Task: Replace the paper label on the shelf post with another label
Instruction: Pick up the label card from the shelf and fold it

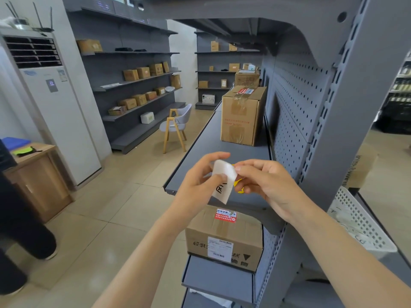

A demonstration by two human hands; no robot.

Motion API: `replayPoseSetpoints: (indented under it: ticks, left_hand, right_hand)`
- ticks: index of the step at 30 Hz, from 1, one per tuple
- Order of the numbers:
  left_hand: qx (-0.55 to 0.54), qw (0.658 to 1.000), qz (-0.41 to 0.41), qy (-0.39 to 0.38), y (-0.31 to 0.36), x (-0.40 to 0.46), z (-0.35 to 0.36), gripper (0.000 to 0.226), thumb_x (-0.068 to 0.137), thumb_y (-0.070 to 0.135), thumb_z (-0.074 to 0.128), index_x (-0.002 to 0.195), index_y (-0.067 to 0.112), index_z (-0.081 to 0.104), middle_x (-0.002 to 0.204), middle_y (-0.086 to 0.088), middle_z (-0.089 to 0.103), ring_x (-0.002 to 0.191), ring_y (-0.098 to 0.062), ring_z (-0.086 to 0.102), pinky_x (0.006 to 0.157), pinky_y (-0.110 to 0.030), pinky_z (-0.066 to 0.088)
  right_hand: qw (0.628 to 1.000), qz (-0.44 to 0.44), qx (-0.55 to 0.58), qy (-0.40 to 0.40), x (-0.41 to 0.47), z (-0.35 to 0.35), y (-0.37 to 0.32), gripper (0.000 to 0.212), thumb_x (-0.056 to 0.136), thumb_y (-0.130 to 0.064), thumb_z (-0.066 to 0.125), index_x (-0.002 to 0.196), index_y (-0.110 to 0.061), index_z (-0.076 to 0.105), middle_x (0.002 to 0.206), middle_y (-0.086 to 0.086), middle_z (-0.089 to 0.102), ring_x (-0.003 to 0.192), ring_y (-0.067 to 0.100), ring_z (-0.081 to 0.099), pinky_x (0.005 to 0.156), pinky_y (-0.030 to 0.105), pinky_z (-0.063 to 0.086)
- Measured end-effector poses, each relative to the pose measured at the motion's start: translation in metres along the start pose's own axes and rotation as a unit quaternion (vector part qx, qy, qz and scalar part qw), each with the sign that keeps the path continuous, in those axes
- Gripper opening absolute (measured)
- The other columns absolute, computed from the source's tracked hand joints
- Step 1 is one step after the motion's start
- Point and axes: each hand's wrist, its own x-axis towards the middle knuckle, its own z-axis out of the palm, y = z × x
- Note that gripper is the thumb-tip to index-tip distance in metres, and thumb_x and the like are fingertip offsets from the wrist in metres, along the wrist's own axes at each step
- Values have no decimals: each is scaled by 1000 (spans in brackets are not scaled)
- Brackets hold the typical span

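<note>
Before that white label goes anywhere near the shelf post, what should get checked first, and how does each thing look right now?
1. White paper label held by both hands: ok.
2. Left hand pinches the label's left side: ok.
3. Right hand fingertips at its edge, yellow piece behind: ok.
4. Backing peeled off: cannot tell.
5. Shelf post within reach, to the right: ok.
6. Old label gone from post: cannot tell.

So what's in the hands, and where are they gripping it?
A white paper label: left hand pinches its left edge, right hand its upper right corner. Something yellow shows behind it.
</note>
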Motion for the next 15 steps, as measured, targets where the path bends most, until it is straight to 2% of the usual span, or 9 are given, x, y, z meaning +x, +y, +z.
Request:
replayPoseSetpoints:
  ticks: [2, 6, 9, 12, 15]
  left_hand:
    - [-32, 999, 10, 10, 3, -2, 7, 39, 100, 13, 58, 116, 49, 62, 99, 5, 69, 81, 2, 63, 69, -18, 53]
    - [-37, 998, 21, 38, 12, -1, 13, 34, 99, 24, 64, 117, 52, 57, 82, 10, 73, 72, 4, 64, 62, -15, 52]
    - [-46, 998, 10, 44, 18, 0, 11, 36, 97, 23, 67, 119, 50, 57, 86, 3, 77, 74, -2, 66, 65, -16, 53]
    - [-64, 997, -9, 40, 23, -1, 9, 38, 95, 23, 69, 121, 48, 57, 96, -10, 78, 77, -8, 68, 69, -19, 53]
    - [-68, 997, -16, 32, 26, -1, 9, 40, 94, 23, 70, 124, 47, 57, 98, -11, 78, 80, -15, 69, 79, -28, 54]
  right_hand:
    - [999, 10, 40, -5, -4, -4, -3, 15, 96, -11, 65, 90, -11, 78, 78, 9, 76, 64, 19, 68, 60, 21, 53]
    - [999, 7, 44, -9, -9, -9, -6, 15, 96, -12, 65, 91, -10, 79, 81, 12, 77, 66, 20, 67, 54, 17, 51]
    - [998, 7, 57, -19, -13, -13, -10, 18, 97, -14, 64, 94, -10, 81, 86, 13, 79, 66, 20, 67, 54, 17, 51]
    - [997, 6, 63, -42, -17, -17, -13, 22, 97, -14, 63, 88, -14, 83, 86, 12, 79, 66, 19, 68, 54, 17, 50]
    - [997, 7, 51, -55, -18, -17, -14, 21, 96, -14, 64, 87, -15, 83, 84, 9, 79, 65, 17, 68, 55, 18, 50]
